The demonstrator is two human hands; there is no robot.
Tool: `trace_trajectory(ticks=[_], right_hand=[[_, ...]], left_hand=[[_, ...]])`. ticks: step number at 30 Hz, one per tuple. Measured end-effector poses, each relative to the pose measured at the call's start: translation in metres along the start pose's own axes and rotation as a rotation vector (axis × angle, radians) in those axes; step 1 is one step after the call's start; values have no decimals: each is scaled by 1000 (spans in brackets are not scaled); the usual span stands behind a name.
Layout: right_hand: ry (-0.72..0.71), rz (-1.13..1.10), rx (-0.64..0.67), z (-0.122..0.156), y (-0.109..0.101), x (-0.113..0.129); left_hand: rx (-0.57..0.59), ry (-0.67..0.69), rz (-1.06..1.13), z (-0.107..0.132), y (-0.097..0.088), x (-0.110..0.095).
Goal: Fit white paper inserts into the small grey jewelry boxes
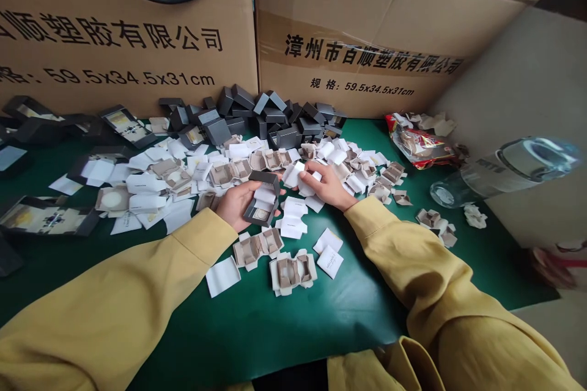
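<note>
Your left hand [233, 204] sits just left of mid-table, forearm angling in from the lower left, yellow sleeve [137, 287] reaching to the wrist. Palm is behind and beside a small black box [265, 176]; thumb lies along its upper end, fingertips show at its right edge. Left grip is holding that box, tilted, its inside facing up toward you. A white insert [265, 198] lies within it.

Your right hand [328, 186] comes in from the right, elbow bent, wrist low, back of the hand uppermost. Thumb and forefinger reach left, the grip narrow, pinching a folded white piece [292, 175] just beside the box's upper right. More white shows under the fingers; from here you cannot tell whether it is held or merely lying there.

Both hands work close together, apart from each other, over the near edge of the loose paper inserts [178, 174] on the green table [358, 311]. Beyond: a heap of black boxes [279, 117] against two cardboard cartons [321, 12].
</note>
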State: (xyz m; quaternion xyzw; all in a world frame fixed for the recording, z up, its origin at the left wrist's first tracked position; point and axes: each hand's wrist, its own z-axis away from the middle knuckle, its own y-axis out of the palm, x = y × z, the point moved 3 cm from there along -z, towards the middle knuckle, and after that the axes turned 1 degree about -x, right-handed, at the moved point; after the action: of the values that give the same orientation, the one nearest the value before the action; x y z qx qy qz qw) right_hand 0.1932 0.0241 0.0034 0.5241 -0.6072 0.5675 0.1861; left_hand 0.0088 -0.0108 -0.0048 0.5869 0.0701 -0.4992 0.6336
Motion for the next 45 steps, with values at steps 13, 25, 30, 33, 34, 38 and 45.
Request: trace_trajectory(ticks=[13, 25, 30, 33, 34, 38, 45], right_hand=[[16, 23, 94, 1, 9, -10], [-343, 401, -92, 1, 4, 1], [-385, 465, -87, -1, 7, -1], [-407, 447, -86, 0, 8, -1], [-408, 436, -80, 0, 9, -1], [-383, 409, -68, 0, 10, 0], [-420, 397, -94, 4, 12, 5]], left_hand=[[73, -118, -51, 2, -1, 2], [-103, 118, 41, 3, -6, -10], [-118, 120, 44, 4, -6, -11], [-110, 120, 48, 4, -6, -11], [-106, 121, 52, 4, -6, -11], [-85, 99, 63, 3, -7, -10], [-26, -28, 22, 3, -4, -4]])
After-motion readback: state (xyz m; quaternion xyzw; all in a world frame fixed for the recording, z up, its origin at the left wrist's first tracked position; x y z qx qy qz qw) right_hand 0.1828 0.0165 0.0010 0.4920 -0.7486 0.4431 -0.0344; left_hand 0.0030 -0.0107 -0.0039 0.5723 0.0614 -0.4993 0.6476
